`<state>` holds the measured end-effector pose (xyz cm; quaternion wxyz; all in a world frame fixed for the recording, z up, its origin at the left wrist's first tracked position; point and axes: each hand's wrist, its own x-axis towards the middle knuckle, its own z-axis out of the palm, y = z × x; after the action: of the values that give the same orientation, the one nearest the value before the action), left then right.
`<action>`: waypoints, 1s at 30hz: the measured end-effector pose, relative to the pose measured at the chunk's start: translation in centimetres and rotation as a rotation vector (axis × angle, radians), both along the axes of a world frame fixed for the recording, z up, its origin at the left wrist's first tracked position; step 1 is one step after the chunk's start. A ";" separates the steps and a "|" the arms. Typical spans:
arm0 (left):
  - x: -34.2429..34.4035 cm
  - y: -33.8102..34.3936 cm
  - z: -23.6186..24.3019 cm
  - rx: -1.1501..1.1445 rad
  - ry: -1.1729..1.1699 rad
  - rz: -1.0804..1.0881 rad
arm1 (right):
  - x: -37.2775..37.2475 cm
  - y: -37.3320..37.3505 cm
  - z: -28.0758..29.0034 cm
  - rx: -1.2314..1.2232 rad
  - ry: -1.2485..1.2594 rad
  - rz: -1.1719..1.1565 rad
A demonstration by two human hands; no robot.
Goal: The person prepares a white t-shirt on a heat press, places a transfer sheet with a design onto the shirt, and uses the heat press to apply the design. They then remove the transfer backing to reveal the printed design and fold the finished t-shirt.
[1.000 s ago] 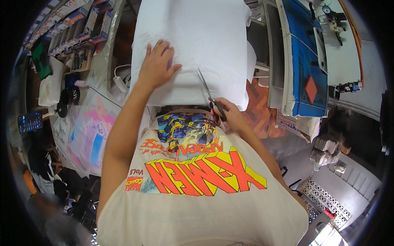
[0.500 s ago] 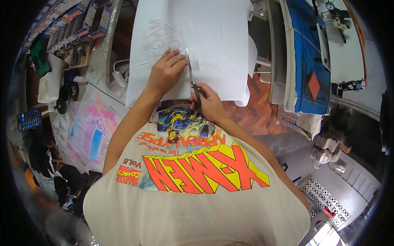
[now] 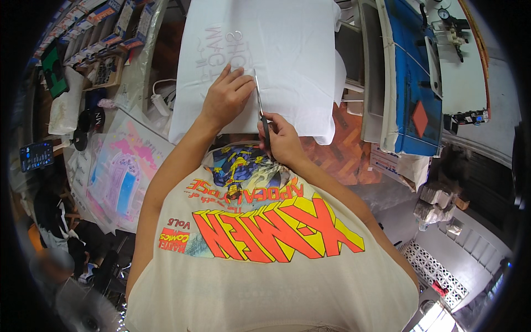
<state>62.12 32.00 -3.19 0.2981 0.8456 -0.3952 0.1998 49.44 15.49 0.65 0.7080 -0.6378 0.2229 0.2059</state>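
Note:
A white cloth (image 3: 298,61) with pinkish lettering (image 3: 213,52) on its left part lies spread in front of me. My left hand (image 3: 227,97) rests on it beside the letters, its bent fingers gripping a bit of the cloth; the thumb is mostly hidden. In my right hand (image 3: 282,135), at the cloth's near edge, is a pair of scissors (image 3: 265,128) with a black handle and a slim metal blade. The scissors are seen nearly edge-on. Their blade points away from me, and its tip lies close beside my left fingertips.
Left of the cloth are a white power strip (image 3: 160,104) and sheets with pink and blue artwork (image 3: 119,171). Boxes (image 3: 105,33) stand at the far left, near a lit phone (image 3: 37,156). On the right is a blue-topped surface (image 3: 406,72) above a wooden floor (image 3: 345,146).
The scissors' tip has drawn slightly nearer to me and to the right. My left hand has shifted a little with the cloth; both hands keep their holds.

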 end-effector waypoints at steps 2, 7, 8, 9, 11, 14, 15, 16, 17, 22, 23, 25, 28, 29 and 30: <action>-0.1 0.0 0.2 -0.003 0.008 -0.001 | 0.3 0.2 0.5 0.005 0.013 -0.019; -1.0 0.2 1.7 -0.016 0.018 -0.020 | 3.1 0.4 1.0 0.010 0.050 -0.046; -1.1 0.1 1.8 -0.026 0.009 -0.017 | 3.2 0.4 0.9 0.015 0.039 -0.046; -1.2 0.1 1.9 -0.037 0.000 -0.015 | 3.2 0.4 0.7 0.020 0.028 -0.046; -1.3 0.1 2.2 -0.041 0.004 -0.009 | 3.1 0.4 0.4 0.018 0.021 -0.053; -1.6 0.1 2.4 -0.056 0.015 -0.005 | 2.8 0.4 0.4 0.011 0.030 -0.064; -1.6 0.1 2.4 -0.062 0.019 -0.004 | 2.9 0.4 0.4 0.017 0.028 -0.061; -1.8 0.2 2.5 -0.075 0.016 -0.003 | 3.0 0.5 0.5 0.023 0.027 -0.057; -1.8 0.2 2.8 -0.087 0.011 -0.006 | 3.5 0.5 0.6 0.024 0.019 -0.062; -3.5 0.4 5.4 -0.135 0.021 -0.018 | 7.9 0.2 0.3 0.012 -0.025 -0.088; -4.0 0.6 5.8 -0.143 0.037 -0.024 | 8.6 0.3 0.5 -0.020 -0.039 -0.082; -4.5 0.8 6.0 -0.120 0.145 -0.031 | 9.6 -0.3 0.0 0.009 -0.054 -0.100; -4.4 1.0 5.6 0.031 0.372 0.109 | 9.1 -0.5 0.9 -0.045 -0.082 -0.102; -4.1 0.7 5.5 0.118 0.414 0.245 | 8.1 -0.9 1.0 -0.075 -0.102 -0.099; -3.7 0.6 5.2 0.204 0.456 0.390 | 7.1 -1.3 1.1 -0.103 -0.121 -0.089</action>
<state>58.45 32.64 1.97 0.2488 0.9539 -0.1668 0.0178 56.56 14.22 1.74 0.6947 -0.6743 0.2180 0.1236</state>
